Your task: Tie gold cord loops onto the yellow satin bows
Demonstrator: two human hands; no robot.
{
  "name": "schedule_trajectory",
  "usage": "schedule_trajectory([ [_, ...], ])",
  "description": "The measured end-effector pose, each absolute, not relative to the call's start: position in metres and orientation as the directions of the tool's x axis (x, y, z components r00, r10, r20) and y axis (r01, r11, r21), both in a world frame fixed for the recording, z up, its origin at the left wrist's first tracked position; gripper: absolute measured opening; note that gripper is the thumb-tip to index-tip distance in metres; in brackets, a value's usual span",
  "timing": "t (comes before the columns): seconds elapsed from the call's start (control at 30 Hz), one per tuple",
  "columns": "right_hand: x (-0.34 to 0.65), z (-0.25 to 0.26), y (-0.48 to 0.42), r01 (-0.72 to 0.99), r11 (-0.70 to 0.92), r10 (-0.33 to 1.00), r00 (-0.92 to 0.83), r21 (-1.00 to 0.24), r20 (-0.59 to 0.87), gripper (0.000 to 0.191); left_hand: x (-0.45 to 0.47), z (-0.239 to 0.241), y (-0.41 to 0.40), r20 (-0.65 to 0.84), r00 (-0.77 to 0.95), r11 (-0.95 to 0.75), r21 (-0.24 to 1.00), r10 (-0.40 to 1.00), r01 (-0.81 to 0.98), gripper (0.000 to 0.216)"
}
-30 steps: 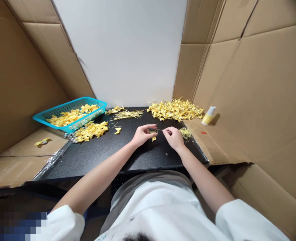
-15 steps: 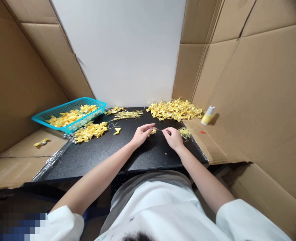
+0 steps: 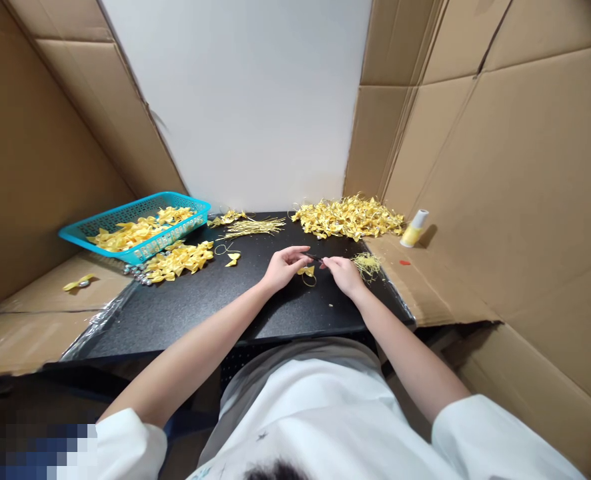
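My left hand (image 3: 283, 265) and my right hand (image 3: 343, 273) meet over the middle of the black table (image 3: 200, 307), fingers pinched on a thin yellow thread stretched between them. A small yellow ribbon bow (image 3: 306, 272) hangs from that thread just under my fingertips, with a loop of thread below it. A tuft of cut yellow threads (image 3: 368, 263) lies right of my right hand.
A teal basket (image 3: 135, 230) of yellow bows stands at the left, more bows (image 3: 180, 260) heaped in front of it. A large bow pile (image 3: 348, 218) lies at the back right, a thread bundle (image 3: 253, 229) behind, a yellow spool (image 3: 415, 229) on cardboard. Cardboard walls enclose both sides.
The bow has dropped a little lower between my hands and a thread loop now shows beneath it. Both hands stay in place.
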State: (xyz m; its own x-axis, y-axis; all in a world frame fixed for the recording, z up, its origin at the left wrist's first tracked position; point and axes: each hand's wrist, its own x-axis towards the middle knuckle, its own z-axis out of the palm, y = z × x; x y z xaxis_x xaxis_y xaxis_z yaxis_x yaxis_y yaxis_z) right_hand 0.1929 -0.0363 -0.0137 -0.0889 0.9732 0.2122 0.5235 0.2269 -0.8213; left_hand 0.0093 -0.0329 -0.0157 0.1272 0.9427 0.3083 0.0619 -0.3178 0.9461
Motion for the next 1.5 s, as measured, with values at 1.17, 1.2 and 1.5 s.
schedule_trajectory([
  [1.17,0.1919,-0.0118,-0.0379,0.627,0.187,0.979,-0.06,-0.756,0.192,0.033,0.0072,-0.0181,-0.0324,0.425,0.104,-0.438,0.862,0.899,0.255,0.038],
  [1.2,0.1918,-0.0119,-0.0377,0.629,0.184,0.98,-0.059,-0.755,0.19,0.032,0.007,-0.0179,-0.0325,0.427,0.108,-0.441,0.859,0.898,0.261,0.038],
  [1.5,0.1921,-0.0126,-0.0368,0.644,0.173,0.982,-0.051,-0.746,0.183,0.031,0.0069,-0.0178,-0.0334,0.446,0.144,-0.469,0.831,0.883,0.3,0.033],
])
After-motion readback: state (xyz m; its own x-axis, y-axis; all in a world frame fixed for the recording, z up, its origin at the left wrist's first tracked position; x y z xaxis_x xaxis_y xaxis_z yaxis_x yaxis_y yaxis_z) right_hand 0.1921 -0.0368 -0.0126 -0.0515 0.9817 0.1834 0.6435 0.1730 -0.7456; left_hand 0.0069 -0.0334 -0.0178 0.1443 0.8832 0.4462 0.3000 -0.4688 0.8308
